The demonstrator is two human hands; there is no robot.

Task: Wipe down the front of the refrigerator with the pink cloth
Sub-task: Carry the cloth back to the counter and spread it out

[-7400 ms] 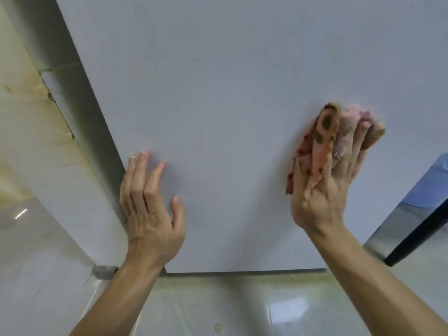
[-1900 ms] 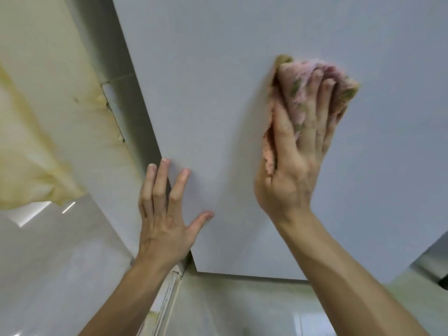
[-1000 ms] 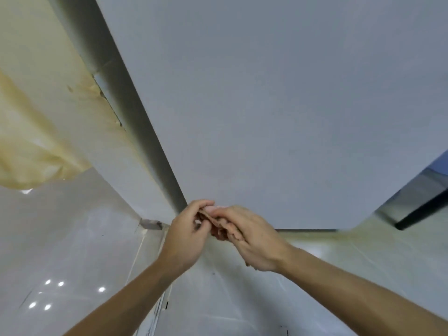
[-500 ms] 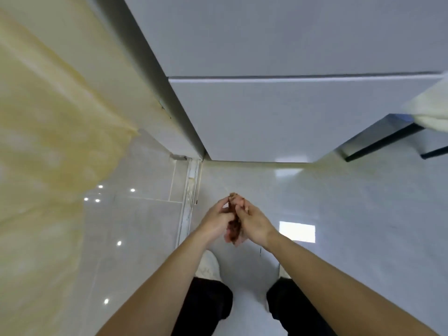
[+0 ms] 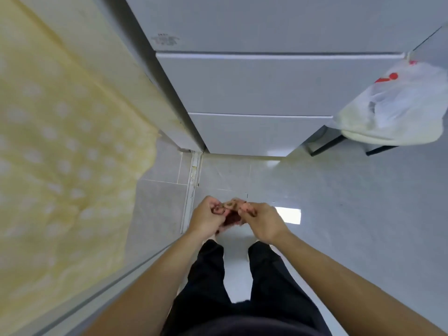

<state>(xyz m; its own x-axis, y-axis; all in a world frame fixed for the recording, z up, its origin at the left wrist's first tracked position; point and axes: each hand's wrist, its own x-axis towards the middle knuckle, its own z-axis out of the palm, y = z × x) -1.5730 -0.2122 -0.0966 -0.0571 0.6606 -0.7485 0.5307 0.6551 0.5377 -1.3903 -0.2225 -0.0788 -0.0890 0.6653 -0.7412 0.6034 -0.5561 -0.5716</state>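
The white refrigerator [image 5: 261,86] stands ahead of me, its front split by two horizontal seams into stacked doors. Both hands are away from it, held together above the floor in front of my legs. The pink cloth [image 5: 231,210], stained and bunched, hangs between them. My left hand [image 5: 209,218] pinches its left end and my right hand [image 5: 263,221] pinches its right end. Most of the cloth is hidden behind my fingers.
A yellow dotted curtain [image 5: 60,154] hangs at the left beside a sliding-door track [image 5: 191,190]. A white plastic bag [image 5: 397,105] rests on a dark-framed stand at the right of the refrigerator. Grey floor tiles lie below, with my dark trouser legs [image 5: 242,287] beneath my hands.
Earlier my right hand wiped the door while the left lay flat on it. Both hands then left the refrigerator and joined on the cloth; the view dropped toward the floor.
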